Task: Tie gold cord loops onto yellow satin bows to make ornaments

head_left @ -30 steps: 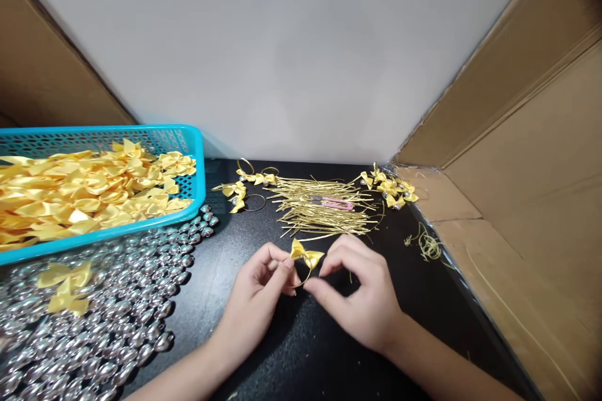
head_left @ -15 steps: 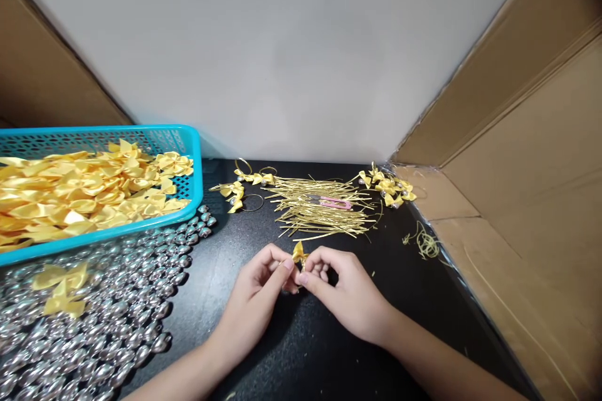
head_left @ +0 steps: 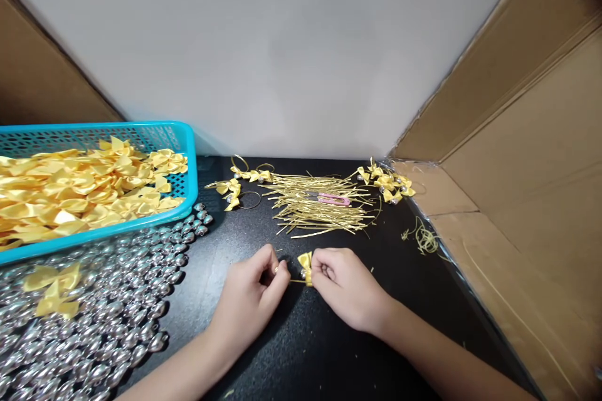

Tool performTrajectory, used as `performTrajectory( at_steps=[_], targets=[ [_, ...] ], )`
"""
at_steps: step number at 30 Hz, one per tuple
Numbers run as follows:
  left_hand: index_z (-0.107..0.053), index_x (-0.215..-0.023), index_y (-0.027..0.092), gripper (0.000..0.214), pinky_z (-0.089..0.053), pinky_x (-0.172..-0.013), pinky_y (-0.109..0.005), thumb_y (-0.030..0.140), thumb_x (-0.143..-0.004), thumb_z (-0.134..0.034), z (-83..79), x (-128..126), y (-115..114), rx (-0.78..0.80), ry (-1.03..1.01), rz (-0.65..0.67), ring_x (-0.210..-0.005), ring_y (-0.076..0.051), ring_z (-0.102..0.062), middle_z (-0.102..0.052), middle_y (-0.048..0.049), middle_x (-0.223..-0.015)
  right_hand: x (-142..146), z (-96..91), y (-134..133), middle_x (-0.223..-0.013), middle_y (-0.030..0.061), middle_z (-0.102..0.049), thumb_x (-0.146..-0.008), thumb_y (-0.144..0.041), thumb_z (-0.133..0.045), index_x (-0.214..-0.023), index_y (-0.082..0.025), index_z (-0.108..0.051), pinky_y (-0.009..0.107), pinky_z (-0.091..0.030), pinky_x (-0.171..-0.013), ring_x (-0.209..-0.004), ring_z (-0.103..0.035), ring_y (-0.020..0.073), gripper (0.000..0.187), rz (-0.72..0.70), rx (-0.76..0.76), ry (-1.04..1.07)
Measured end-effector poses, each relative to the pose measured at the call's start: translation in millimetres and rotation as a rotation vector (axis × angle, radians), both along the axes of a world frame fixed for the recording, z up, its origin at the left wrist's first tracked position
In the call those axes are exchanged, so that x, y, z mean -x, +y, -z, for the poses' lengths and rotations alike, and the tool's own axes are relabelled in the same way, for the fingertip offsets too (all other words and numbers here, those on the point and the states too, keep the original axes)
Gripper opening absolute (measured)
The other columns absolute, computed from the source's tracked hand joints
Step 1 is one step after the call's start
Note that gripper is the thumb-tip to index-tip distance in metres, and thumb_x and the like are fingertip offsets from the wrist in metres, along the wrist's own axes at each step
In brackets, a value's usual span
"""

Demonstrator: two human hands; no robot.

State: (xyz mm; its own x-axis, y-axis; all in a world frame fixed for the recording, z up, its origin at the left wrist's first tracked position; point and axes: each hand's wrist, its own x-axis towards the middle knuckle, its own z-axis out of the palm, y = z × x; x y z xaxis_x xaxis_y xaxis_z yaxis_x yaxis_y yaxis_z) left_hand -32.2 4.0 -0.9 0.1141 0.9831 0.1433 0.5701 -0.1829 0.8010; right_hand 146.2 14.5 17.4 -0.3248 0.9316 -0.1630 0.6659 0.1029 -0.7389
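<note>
At the front middle of the black table, a yellow satin bow (head_left: 305,260) with a small silver bead sits against the fingertips of my right hand (head_left: 345,288), which is closed on it. Thumb and forefinger of my left hand (head_left: 261,282) pinch a gold cord (head_left: 296,281) that runs across to the bow. The cord's far end is hidden in my fingers. Beyond my hands lies a spread bundle of gold cords (head_left: 320,219), with pink-handled thread snips (head_left: 333,200) resting on top.
A turquoise basket (head_left: 192,169) of yellow bows stands at the left, above many silver beads (head_left: 117,326). Two loose bows (head_left: 56,291) lie on the beads. Bow-and-bead pieces (head_left: 229,191) sit left of the cords, others (head_left: 388,185) right. Tangled gold thread (head_left: 426,238) lies near the cardboard wall (head_left: 527,138).
My hands have drawn apart from nearly touching. The bow has shifted slightly right with my right hand, and a stretch of gold cord now shows between the hands.
</note>
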Motion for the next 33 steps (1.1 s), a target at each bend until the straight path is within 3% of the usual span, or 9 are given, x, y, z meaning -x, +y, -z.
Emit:
performTrajectory(
  at_steps=[6, 10, 12, 14, 16, 20, 23, 28, 33],
  targets=[
    [-0.036, -0.063, 0.024, 0.020, -0.034, -0.050, -0.024, 0.021, -0.079, -0.047, 1.9, 1, 0, -0.038, 0.035, 0.041, -0.050, -0.014, -0.044, -0.044, 0.0050, -0.054, 1, -0.8, -1, -0.058, -0.0063, -0.043, -0.074, -0.006, -0.049, -0.058, -0.019, -0.038, 0.023, -0.025, -0.054, -0.055, -0.037, 0.0089, 0.023, -0.024, -0.019, -0.015],
    [-0.050, -0.083, 0.022, 0.012, -0.042, -0.064, -0.029, 0.019, -0.073, -0.056, -1.3, 1, 2, -0.116, -0.036, 0.059, -0.072, -0.020, -0.052, -0.057, -0.0025, -0.079, -2, -3.8, 2, -0.061, -0.0059, -0.044, -0.078, -0.006, -0.050, -0.062, -0.019, -0.043, 0.021, -0.028, -0.055, -0.057, -0.040, 0.0089, 0.021, -0.080, -0.032, 0.064],
    [-0.057, -0.101, 0.021, 0.024, -0.045, -0.072, -0.033, 0.024, -0.077, -0.059, -4.5, 2, 3, -0.036, -0.127, 0.124, -0.082, -0.023, -0.056, -0.063, -0.0068, -0.094, -3, -6.3, 4, -0.063, -0.0054, -0.046, -0.080, -0.007, -0.051, -0.065, -0.019, -0.045, 0.021, -0.030, -0.056, -0.059, -0.041, 0.0094, 0.020, -0.131, -0.036, 0.106],
    [-0.060, -0.111, 0.021, 0.030, -0.046, -0.074, -0.034, 0.031, -0.083, -0.057, -8.3, 3, 4, 0.100, -0.262, 0.169, -0.081, -0.023, -0.059, -0.067, -0.0070, -0.095, -5, -9.2, 4, -0.065, -0.0049, -0.048, -0.082, -0.008, -0.052, -0.068, -0.019, -0.047, 0.022, -0.033, -0.059, -0.062, -0.043, 0.0101, 0.018, -0.204, -0.079, 0.138],
    [-0.063, -0.109, 0.021, 0.028, -0.046, -0.069, -0.031, 0.035, -0.086, -0.056, -11.9, 3, 6, 0.260, -0.401, 0.212, -0.073, -0.021, -0.060, -0.068, -0.0042, -0.083, -6, -12.2, 4, -0.070, -0.0037, -0.052, -0.083, -0.008, -0.051, -0.071, -0.019, -0.050, 0.024, -0.035, -0.065, -0.066, -0.045, 0.0112, 0.016, -0.271, -0.147, 0.146],
    [-0.070, -0.081, 0.018, 0.019, -0.044, -0.060, -0.026, 0.035, -0.084, -0.062, -13.2, 1, 10, 0.471, -0.562, 0.286, -0.060, -0.015, -0.055, -0.062, 0.0006, -0.063, -8, -18.0, 4, -0.073, -0.0020, -0.057, -0.086, -0.011, -0.049, -0.074, -0.019, -0.051, 0.027, -0.036, -0.070, -0.069, -0.048, 0.0127, 0.014, -0.319, -0.222, 0.092],
    [-0.068, -0.072, 0.017, 0.020, -0.044, -0.061, -0.024, 0.034, -0.083, -0.065, -7.9, 0, 11, 0.470, -0.661, 0.199, -0.061, -0.014, -0.055, -0.063, 0.0006, -0.062, -8, -22.7, 4, -0.068, -0.0033, -0.053, -0.086, -0.011, -0.049, -0.072, -0.019, -0.050, 0.027, -0.035, -0.068, -0.065, -0.046, 0.0120, 0.016, -0.289, -0.213, 0.033],
    [-0.067, -0.080, 0.018, 0.018, -0.045, -0.060, -0.022, 0.036, -0.082, -0.068, -1.1, -1, 12, 0.439, -0.842, 0.037, -0.059, -0.012, -0.055, -0.064, 0.0025, -0.064, -14, -29.4, 8, -0.061, -0.0058, -0.046, -0.080, -0.006, -0.052, -0.064, -0.018, -0.047, 0.023, -0.032, -0.057, -0.057, -0.042, 0.0092, 0.020, -0.288, -0.096, 0.049],
    [-0.068, -0.084, 0.017, 0.020, -0.047, -0.061, -0.024, 0.036, -0.078, -0.073, -3.7, -3, 11, 0.510, -0.889, 0.022, -0.063, -0.014, -0.058, -0.067, -0.0003, -0.069, -25, -25.6, 22, -0.067, -0.0020, -0.058, -0.084, -0.015, -0.058, -0.074, -0.018, -0.062, 0.026, -0.040, -0.062, -0.064, -0.052, 0.0127, 0.012, -0.073, -0.184, -0.020]
  ],
)
